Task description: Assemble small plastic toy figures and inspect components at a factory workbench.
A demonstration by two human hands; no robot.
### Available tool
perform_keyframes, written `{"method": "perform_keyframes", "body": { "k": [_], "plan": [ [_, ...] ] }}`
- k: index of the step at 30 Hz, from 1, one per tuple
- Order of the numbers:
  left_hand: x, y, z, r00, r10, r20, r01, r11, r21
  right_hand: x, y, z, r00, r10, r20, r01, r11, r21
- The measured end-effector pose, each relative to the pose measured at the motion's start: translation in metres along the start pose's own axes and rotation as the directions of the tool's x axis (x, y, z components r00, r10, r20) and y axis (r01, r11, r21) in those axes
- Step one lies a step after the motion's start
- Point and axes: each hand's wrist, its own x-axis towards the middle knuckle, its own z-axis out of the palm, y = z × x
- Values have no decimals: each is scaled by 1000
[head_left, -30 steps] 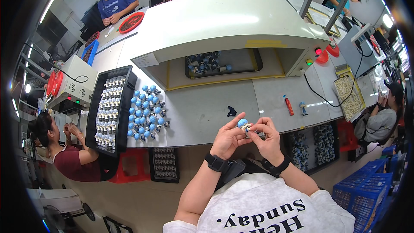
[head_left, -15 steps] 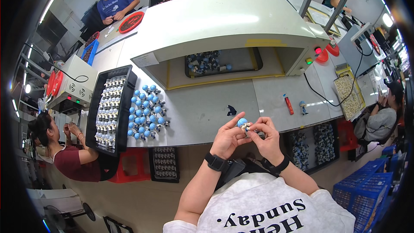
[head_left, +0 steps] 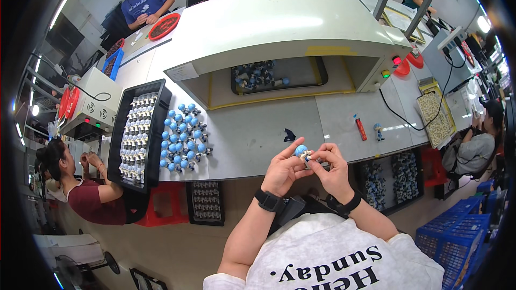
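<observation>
A small figurine (head_left: 302, 151) with a round blue head and a pale body is held in front of my chest, just off the table's front edge. My left hand (head_left: 285, 168) grips it from the left with thumb and fingers. From the right, my right hand (head_left: 330, 166) pinches the lower part of its body, and the fingertips hide that part. Left of my hands, several similar blue-headed figurines (head_left: 183, 138) lie in a cluster on the table. One more figurine (head_left: 379, 132) stands to the right, beside a red tube (head_left: 360, 128).
A black tray (head_left: 114, 153) holds rows of pale figures at the left. Ahead is a white machine housing (head_left: 279, 24), with a tray (head_left: 301, 89) of figurines in its opening. A dark scrap (head_left: 289, 135) lies before me. Co-workers sit at both sides; blue crates (head_left: 449, 236) stand lower right.
The figurine is slightly more upright between my fingers, its blue head a little higher. Both hands stay in nearly the same place.
</observation>
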Motion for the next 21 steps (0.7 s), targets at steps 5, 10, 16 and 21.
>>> {"method": "perform_keyframes", "body": {
  "k": [5,10,16,21],
  "plan": [
    [0,1,1,1000,0,3,0,1000,17,1,3,1,1000,-22,-20,22,1000,13],
    [1,-2,-4,998,43,52,-45,998,34,1,4,-1,1000,-15,-12,15,1000,-7],
    [0,-2,-7,990,74,118,-77,997,24,2,0,-1,1000,-5,-20,5,1000,-17],
    [-2,-2,-7,986,83,142,-87,996,22,0,2,-1,1000,-14,-16,14,1000,-7]
  ]
}}
